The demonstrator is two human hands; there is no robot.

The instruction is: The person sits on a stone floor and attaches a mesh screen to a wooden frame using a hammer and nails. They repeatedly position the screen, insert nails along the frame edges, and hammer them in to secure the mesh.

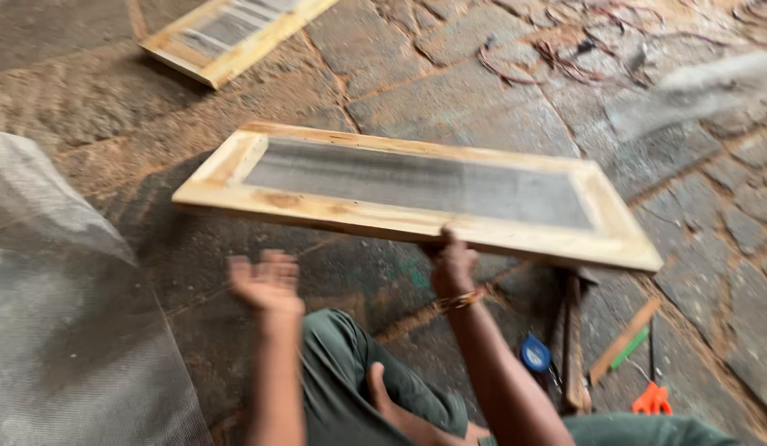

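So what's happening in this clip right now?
A person sitting on a stone floor holds a wooden frame with grey mesh by its near edge with the right hand, lifted off the ground. The left hand is open and free, blurred. A second frame lies further off, loose mesh sheeting at the left, and orange-handled pliers at the right.

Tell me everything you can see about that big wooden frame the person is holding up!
The wooden frame is a long rectangle of pale, light-coloured boards with a grey mesh panel filling its middle. It is lifted off the stone floor and tilted, its right end nearer the camera. The right hand grips its near edge from below. The left hand is open and apart from it. The picture is blurred, so finer details cannot be made out.
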